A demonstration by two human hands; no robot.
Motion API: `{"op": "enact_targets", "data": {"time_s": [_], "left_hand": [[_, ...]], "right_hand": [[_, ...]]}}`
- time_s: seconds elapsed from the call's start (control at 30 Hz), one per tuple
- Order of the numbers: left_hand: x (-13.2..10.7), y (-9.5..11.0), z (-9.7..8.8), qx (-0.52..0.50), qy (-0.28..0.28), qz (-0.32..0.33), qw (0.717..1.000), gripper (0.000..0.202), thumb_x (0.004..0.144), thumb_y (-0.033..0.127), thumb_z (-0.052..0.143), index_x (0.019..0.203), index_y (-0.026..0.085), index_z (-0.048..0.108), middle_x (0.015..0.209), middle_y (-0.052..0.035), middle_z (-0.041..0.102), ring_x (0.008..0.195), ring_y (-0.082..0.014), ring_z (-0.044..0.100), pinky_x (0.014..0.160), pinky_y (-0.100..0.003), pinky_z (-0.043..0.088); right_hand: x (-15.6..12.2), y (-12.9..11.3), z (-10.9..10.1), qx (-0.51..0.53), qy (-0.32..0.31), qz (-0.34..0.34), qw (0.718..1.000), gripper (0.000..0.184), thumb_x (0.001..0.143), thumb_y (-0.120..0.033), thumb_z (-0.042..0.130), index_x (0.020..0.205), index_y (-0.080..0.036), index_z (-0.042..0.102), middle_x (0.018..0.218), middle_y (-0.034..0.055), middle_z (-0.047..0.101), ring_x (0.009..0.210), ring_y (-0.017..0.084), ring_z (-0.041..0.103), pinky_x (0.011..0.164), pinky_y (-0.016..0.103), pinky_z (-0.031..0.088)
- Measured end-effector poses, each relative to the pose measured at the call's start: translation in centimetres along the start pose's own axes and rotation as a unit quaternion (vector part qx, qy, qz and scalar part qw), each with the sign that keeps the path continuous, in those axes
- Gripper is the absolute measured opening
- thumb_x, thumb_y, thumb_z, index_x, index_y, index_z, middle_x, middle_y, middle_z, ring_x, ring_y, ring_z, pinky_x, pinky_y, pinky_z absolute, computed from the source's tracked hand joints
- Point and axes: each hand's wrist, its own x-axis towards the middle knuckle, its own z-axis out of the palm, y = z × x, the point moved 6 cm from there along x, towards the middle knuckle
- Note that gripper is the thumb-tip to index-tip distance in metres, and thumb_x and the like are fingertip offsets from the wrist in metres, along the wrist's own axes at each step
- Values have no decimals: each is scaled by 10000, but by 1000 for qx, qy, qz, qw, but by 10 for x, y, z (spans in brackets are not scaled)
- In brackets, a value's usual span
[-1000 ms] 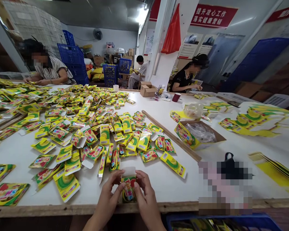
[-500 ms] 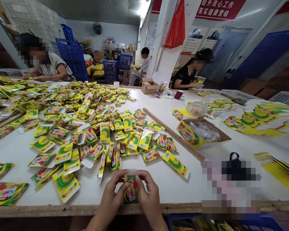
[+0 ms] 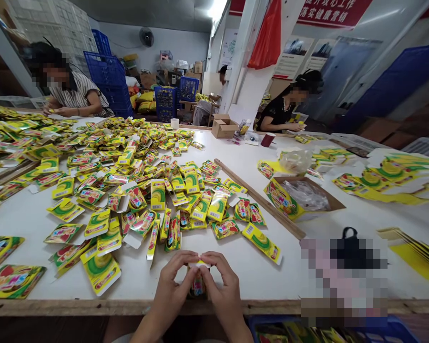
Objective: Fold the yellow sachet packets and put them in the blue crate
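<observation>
Near the table's front edge, a small yellow and green candy box (image 3: 198, 286) stands between my two hands, its printed face partly covered. My left hand (image 3: 177, 281) grips its left side, thumb at the top flap and fingers curled behind. On the other side my right hand (image 3: 219, 283) mirrors this, its thumb pressed at the same white flap (image 3: 199, 264). Just beyond lies a heap of similar small boxes (image 3: 157, 194), several with open end flaps. One loose box (image 3: 262, 243) rests to the right of the heap.
A wooden strip (image 3: 260, 200) crosses the table. Right of it are a display carton (image 3: 307, 195) holding clear plastic and some flat printed card sheets (image 3: 386, 176). A blue crate (image 3: 396, 328) sits below the front edge. Co-workers (image 3: 75, 95) sit across the table.
Both thumbs have moved up from the box's front to its top flap, and the fingertips have drawn closer together. The view has shifted slightly.
</observation>
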Motion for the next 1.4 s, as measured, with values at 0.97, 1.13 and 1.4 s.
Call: {"op": "enact_targets", "data": {"time_s": [0.97,1.13,1.4], "left_hand": [[3,-23,-79,320,172,-22,931,450,842,332,605,1258,185,514,1202,-151,588,1160,-363,521,991,-559,388],[-2,-46,-105,236,199,-112,944,394,869,384,540,1223,210,539,1185,-117,639,1100,-319,598,939,-470,463],[-16,1,-82,37,173,-128,976,386,809,415,645,1142,233,574,1158,-70,647,1092,-254,608,903,-364,501]], "right_hand": [[-34,-3,-162,-367,72,58,926,404,877,-569,484,813,-231,697,870,94,711,812,282,658,723,388,493],[-18,-11,-62,-191,7,78,979,246,932,-396,495,873,-230,667,861,60,718,810,225,675,707,295,531],[1,-54,35,-150,-117,-58,980,480,876,-148,549,1334,-286,504,1478,62,424,1378,288,343,1118,513,274]]}}
